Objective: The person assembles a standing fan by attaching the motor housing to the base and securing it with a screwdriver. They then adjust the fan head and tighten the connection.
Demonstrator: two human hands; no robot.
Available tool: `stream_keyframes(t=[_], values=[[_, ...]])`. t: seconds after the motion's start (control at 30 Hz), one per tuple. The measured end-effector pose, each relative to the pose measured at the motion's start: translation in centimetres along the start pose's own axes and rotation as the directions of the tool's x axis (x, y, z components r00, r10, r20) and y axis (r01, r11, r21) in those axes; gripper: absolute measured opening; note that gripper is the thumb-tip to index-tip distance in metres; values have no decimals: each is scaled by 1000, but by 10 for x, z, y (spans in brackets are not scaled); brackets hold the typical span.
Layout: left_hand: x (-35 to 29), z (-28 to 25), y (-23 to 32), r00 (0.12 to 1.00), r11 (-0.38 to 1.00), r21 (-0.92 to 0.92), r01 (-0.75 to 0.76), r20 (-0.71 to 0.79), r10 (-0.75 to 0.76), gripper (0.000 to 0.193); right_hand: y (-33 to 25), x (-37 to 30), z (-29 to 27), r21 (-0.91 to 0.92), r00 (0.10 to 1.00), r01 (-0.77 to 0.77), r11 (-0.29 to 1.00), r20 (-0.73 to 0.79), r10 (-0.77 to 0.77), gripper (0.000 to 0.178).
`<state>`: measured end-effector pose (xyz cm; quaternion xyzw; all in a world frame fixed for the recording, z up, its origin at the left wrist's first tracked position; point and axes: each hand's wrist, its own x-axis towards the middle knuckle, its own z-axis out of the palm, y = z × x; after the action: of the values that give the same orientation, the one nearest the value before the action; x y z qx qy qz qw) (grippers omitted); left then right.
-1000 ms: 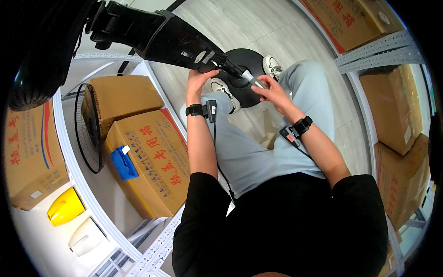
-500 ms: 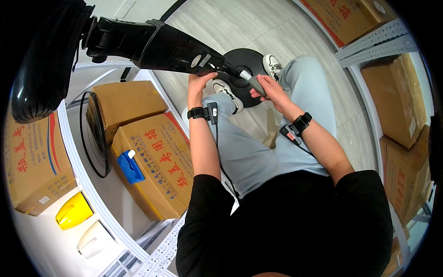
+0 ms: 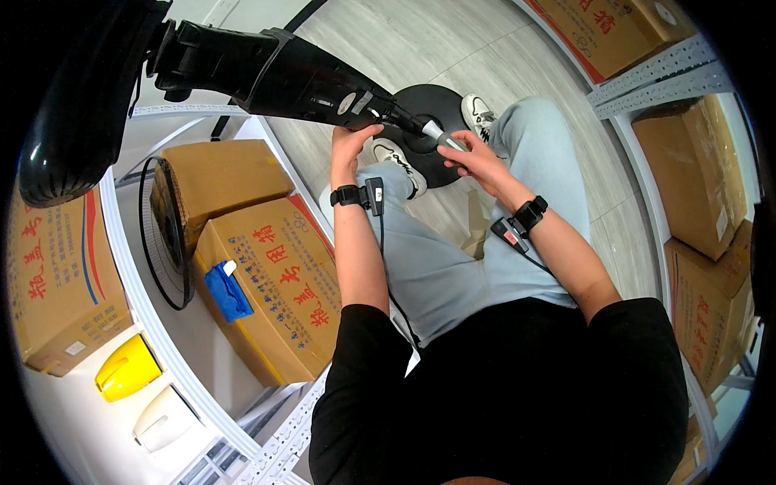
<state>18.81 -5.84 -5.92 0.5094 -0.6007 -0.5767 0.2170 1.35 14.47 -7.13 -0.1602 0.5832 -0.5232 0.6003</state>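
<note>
A long black jointed appliance body [image 3: 315, 77] slants down from the upper left toward the middle. My left hand [image 3: 352, 153] grips its lower end from the near side, thumb along the edge and the other fingers hidden beneath. In my right hand [image 3: 475, 159] is a screwdriver-like tool [image 3: 436, 132] with a white front and grey handle, pinched between thumb and fingers. Its front points at the narrow end of the black body; whether it touches is hard to see. A round black base [image 3: 440, 101] lies on the floor below, between my shoes.
To the left, a shelf holds cardboard boxes [image 3: 271, 283], a round black fan grille [image 3: 153, 230] and a blue cloth [image 3: 228, 291]. A yellow bin [image 3: 128, 368] and a white bin [image 3: 164, 419] sit nearer. More boxes [image 3: 691, 178] fill a metal rack on the right.
My right fingers have shifted on the tool's handle, from wrapped round it to a pinch nearer its front. The black body has moved very slightly up; my left hand stays on it.
</note>
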Motion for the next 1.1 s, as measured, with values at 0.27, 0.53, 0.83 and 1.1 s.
stream_keyframes(t=[0.27, 0.53, 0.83, 1.1], values=[[-1, -2, 2, 1000, 999, 33, 28, 8, -28, 38, -1, 8, -14, 157, 982, -160, 974, 129, 140, 44], [-1, -3, 1, 999, 997, 58, 41, 1, -41, 35, -6, 4, -13, 125, 981, -187, 974, 76, 178, 46], [0, 0, 1, 1000, 1000, 12, 0, -3, 0, 37, 0, 2, -7, -93, 997, 70, 993, 33, -68, 46], [1, -1, 0, 1000, 999, 37, 24, -15, -23, 36, -5, -2, -4, 43, 996, -74, 996, 62, 71, 38]])
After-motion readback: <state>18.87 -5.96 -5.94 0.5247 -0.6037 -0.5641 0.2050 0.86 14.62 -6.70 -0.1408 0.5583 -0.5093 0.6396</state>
